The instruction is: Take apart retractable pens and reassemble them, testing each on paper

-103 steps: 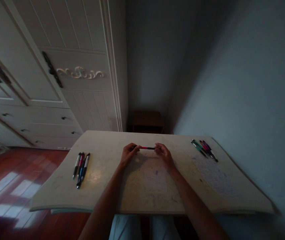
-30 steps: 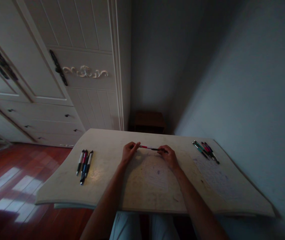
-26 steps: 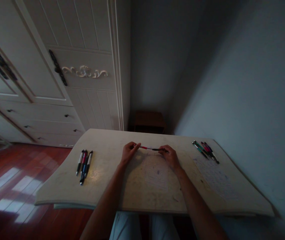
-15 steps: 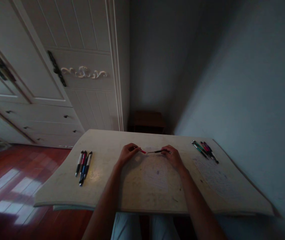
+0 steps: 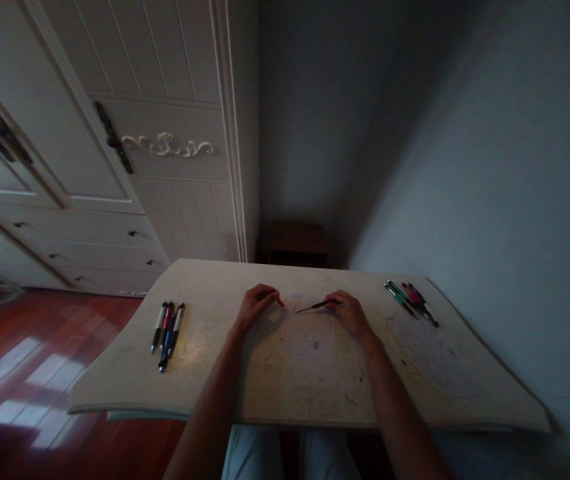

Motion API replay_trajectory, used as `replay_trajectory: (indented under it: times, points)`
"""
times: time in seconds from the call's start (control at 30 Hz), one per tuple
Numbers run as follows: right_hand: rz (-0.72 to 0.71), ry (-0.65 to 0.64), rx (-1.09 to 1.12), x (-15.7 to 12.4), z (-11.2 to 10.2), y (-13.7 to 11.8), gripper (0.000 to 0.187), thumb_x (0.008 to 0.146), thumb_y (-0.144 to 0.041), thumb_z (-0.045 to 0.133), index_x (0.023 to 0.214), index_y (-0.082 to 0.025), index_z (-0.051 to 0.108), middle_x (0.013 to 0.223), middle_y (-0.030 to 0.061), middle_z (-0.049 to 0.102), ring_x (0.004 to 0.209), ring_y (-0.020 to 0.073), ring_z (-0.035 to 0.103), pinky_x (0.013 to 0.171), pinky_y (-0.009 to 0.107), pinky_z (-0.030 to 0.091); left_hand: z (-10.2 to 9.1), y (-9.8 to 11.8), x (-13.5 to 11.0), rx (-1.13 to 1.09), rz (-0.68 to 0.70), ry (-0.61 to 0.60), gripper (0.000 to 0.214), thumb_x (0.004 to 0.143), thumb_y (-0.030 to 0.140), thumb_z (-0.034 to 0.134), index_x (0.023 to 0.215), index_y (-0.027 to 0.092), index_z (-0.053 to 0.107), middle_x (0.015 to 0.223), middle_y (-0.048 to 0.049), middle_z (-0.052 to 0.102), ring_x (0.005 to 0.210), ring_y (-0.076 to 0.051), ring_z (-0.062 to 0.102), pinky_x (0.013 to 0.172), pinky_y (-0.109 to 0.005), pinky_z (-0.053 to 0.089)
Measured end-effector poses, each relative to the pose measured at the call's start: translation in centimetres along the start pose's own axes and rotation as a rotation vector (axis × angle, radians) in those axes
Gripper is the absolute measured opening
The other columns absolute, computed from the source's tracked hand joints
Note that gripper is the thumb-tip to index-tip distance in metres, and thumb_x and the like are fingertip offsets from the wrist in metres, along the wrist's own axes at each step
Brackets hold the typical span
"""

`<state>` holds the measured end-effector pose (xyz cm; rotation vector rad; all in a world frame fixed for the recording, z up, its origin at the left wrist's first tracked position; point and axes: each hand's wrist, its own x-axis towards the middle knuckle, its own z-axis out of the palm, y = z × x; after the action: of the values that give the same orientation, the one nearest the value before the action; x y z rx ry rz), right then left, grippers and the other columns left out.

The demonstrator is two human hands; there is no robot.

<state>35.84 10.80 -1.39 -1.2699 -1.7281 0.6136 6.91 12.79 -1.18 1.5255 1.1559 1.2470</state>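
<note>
Pale wardrobe [image 5: 169, 207] beyond counter [image 5: 205, 287], off its left end. Pen cluster [image 5: 167, 333] lying on counter near its left edge. My left grip [image 5: 256, 307] over counter's far half, near middle, clamped on red pen part [image 5: 280, 302], end poking out rightward. Dark pen part [image 5: 319, 305] over counter's middle, thin tip pointing left, apart from red one; my right grip [image 5: 349, 312] clamped on its right end. Second pen group [image 5: 421, 307] near counter's far right corner.
</note>
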Motion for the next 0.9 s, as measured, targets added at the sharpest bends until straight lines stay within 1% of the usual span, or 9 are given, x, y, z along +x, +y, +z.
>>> replay_trajectory:
  times: [0.13, 0.23, 0.4, 0.47, 0.6, 0.7, 0.8, 0.9]
  points:
    - [0.020, -0.040, 0.003, 0.1, -0.2, -0.1, 0.012, 0.076, -0.033, 0.069, 0.079, -0.022, 0.074, 0.082, 0.0058, 0.068, 0.079, 0.0214, 0.064, 0.077, 0.034, 0.048, -0.1, -0.3, 0.2, -0.023, 0.008, 0.063, 0.034, 0.074, 0.048, 0.069, 0.084, 0.015, 0.071, 0.081, -0.0090, 0.072, 0.074, -0.020, 0.065, 0.068, -0.029, 0.049]
    - [0.020, -0.066, -0.012, 0.1, -0.1, -0.2, 0.012, 0.076, -0.032, 0.069, 0.079, -0.022, 0.074, 0.081, 0.0054, 0.068, 0.079, 0.0212, 0.064, 0.077, 0.034, 0.048, 0.0, -0.6, 0.2, 0.039, 0.020, 0.101, 0.034, 0.072, 0.045, 0.070, 0.087, 0.015, 0.071, 0.082, -0.0091, 0.072, 0.073, -0.020, 0.064, 0.067, -0.029, 0.049]
    - [0.012, -0.098, -0.003, 0.0, 0.3, -0.2, 0.013, 0.078, -0.033, 0.068, 0.080, -0.022, 0.075, 0.082, 0.0057, 0.070, 0.081, 0.0214, 0.065, 0.077, 0.034, 0.048, 0.4, -1.0, 0.0, 0.172, 0.029, 0.024, 0.021, 0.073, 0.034, 0.068, 0.086, 0.019, 0.073, 0.085, -0.0076, 0.073, 0.077, -0.021, 0.064, 0.071, -0.032, 0.049]
    - [0.013, -0.103, 0.004, -0.1, 0.5, -0.2, 0.014, 0.078, -0.033, 0.068, 0.080, -0.023, 0.075, 0.082, 0.0057, 0.071, 0.080, 0.0213, 0.065, 0.077, 0.034, 0.049, 0.5, -1.1, 0.0, 0.213, 0.044, 0.015, 0.017, 0.072, 0.032, 0.068, 0.083, 0.021, 0.074, 0.083, -0.0070, 0.072, 0.078, -0.022, 0.064, 0.073, -0.032, 0.048]
    - [0.012, -0.107, 0.031, -0.1, 0.6, -0.2, 0.016, 0.079, -0.035, 0.067, 0.083, -0.022, 0.076, 0.084, 0.0066, 0.072, 0.081, 0.0215, 0.066, 0.077, 0.034, 0.050, 0.5, -1.3, 0.0, 0.269, 0.091, -0.006, 0.016, 0.067, 0.030, 0.073, 0.081, 0.023, 0.076, 0.080, -0.0062, 0.071, 0.078, -0.022, 0.062, 0.074, -0.033, 0.046]
    - [0.021, -0.100, 0.047, -0.1, 0.5, -0.2, 0.018, 0.079, -0.038, 0.068, 0.083, -0.022, 0.076, 0.085, 0.0074, 0.072, 0.082, 0.0222, 0.066, 0.076, 0.035, 0.050, 0.6, -1.3, -0.1, 0.302, 0.122, -0.024, 0.015, 0.067, 0.027, 0.073, 0.081, 0.023, 0.076, 0.082, -0.0062, 0.072, 0.082, -0.024, 0.062, 0.077, -0.034, 0.046]
    - [0.031, -0.073, 0.076, -0.1, 0.4, -0.4, 0.022, 0.078, -0.041, 0.068, 0.085, -0.022, 0.077, 0.087, 0.0078, 0.072, 0.083, 0.0226, 0.066, 0.079, 0.036, 0.050, 0.6, -1.0, -0.1, 0.333, 0.143, -0.029, 0.014, 0.069, 0.028, 0.073, 0.082, 0.023, 0.076, 0.083, -0.0071, 0.072, 0.082, -0.024, 0.063, 0.078, -0.035, 0.046]
    - [0.045, -0.050, 0.108, -0.1, 0.3, -0.8, 0.025, 0.077, -0.044, 0.069, 0.084, -0.021, 0.076, 0.087, 0.0083, 0.072, 0.084, 0.0231, 0.066, 0.080, 0.036, 0.050, 0.7, -0.6, -0.3, 0.349, 0.172, -0.034, 0.017, 0.074, 0.036, 0.071, 0.084, 0.023, 0.076, 0.084, -0.0078, 0.072, 0.082, -0.024, 0.063, 0.078, -0.035, 0.046]
